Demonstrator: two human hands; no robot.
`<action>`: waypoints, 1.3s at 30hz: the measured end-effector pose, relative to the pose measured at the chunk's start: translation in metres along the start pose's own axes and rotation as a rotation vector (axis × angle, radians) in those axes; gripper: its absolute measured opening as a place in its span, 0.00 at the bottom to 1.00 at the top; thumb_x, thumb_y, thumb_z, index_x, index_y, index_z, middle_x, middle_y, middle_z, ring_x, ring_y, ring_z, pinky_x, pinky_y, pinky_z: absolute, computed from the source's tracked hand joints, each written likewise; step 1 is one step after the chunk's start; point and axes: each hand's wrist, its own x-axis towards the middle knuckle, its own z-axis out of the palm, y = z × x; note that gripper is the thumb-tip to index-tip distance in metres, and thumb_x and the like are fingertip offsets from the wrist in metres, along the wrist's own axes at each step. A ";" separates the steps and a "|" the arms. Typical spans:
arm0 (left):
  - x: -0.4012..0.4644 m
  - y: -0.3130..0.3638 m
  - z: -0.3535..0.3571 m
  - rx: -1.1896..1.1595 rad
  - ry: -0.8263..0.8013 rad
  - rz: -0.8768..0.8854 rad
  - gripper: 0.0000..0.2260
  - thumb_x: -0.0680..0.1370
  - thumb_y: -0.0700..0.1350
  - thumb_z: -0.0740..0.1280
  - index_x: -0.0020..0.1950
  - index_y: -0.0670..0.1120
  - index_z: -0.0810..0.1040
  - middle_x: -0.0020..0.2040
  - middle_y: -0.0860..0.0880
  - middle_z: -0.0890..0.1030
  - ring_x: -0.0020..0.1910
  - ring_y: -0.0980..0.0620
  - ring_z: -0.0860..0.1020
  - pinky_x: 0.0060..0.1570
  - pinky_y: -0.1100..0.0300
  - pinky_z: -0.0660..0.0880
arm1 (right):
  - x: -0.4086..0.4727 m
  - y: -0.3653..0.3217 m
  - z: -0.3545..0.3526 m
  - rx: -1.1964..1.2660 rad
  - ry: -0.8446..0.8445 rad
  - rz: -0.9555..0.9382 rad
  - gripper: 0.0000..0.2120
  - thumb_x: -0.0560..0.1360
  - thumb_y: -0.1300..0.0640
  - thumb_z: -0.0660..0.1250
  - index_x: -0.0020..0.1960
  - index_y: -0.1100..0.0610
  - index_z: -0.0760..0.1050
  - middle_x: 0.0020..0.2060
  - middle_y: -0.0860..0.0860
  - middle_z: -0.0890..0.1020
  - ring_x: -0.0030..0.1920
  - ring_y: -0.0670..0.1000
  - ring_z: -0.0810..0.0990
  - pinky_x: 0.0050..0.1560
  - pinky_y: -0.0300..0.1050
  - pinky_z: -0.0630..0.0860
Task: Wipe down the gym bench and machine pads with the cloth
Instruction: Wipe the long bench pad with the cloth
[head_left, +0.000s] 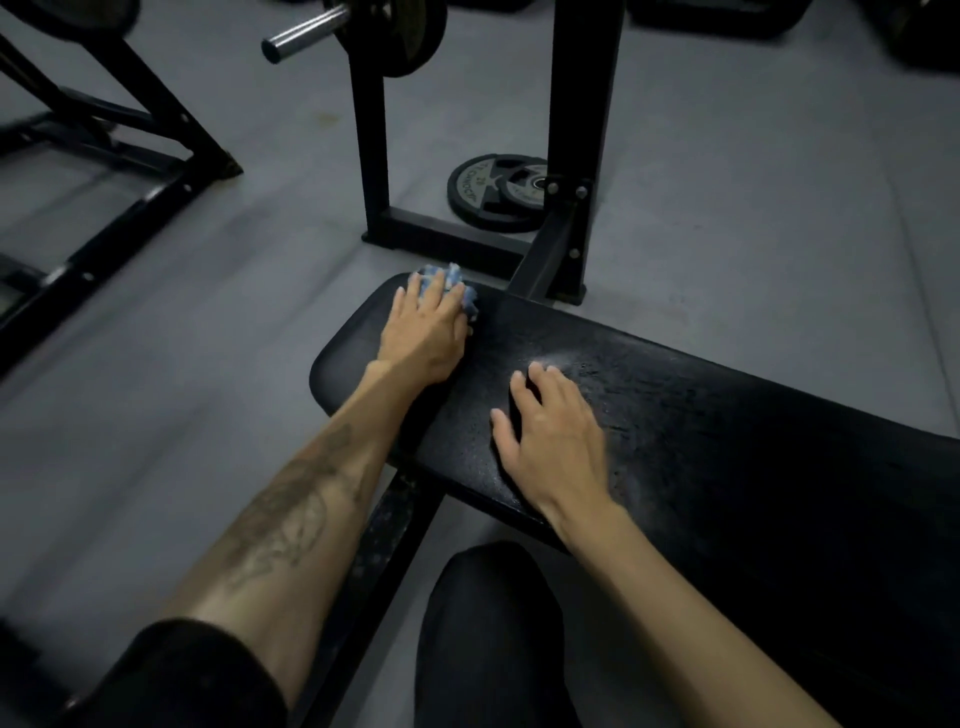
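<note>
Pressing cloth (448, 289) under left hand (426, 332) fingers, right hand (553, 441) splayed on bench (727, 415)

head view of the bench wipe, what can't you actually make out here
- Cloth: mostly covered by the left hand; its full size and fold are hidden.
- Bench pad: cut off by the right and bottom edges, so its far end is unseen.
- Weight plate: partly behind the black rack post; lettering too small to read surely.
- Right hand: motion-blurred; contact with the pad unclear.
</note>
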 end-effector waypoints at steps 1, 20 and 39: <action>-0.001 0.003 0.001 -0.016 -0.001 -0.001 0.23 0.86 0.50 0.53 0.81 0.47 0.59 0.84 0.43 0.54 0.82 0.37 0.49 0.80 0.41 0.47 | -0.001 -0.003 0.000 -0.006 -0.009 0.001 0.25 0.80 0.46 0.60 0.71 0.60 0.73 0.69 0.59 0.75 0.72 0.59 0.71 0.73 0.57 0.69; -0.042 -0.024 0.001 -0.085 0.035 0.362 0.22 0.85 0.49 0.57 0.79 0.46 0.67 0.81 0.45 0.64 0.80 0.45 0.59 0.79 0.47 0.55 | 0.001 -0.003 0.000 0.009 -0.107 -0.042 0.29 0.81 0.43 0.51 0.77 0.56 0.66 0.78 0.54 0.65 0.79 0.54 0.59 0.79 0.57 0.55; -0.100 -0.019 0.002 -0.157 0.038 0.288 0.23 0.85 0.53 0.53 0.80 0.50 0.66 0.83 0.51 0.57 0.83 0.44 0.52 0.80 0.43 0.53 | 0.002 -0.003 0.003 0.012 -0.096 -0.041 0.29 0.81 0.43 0.49 0.76 0.56 0.67 0.77 0.54 0.66 0.79 0.55 0.60 0.79 0.57 0.56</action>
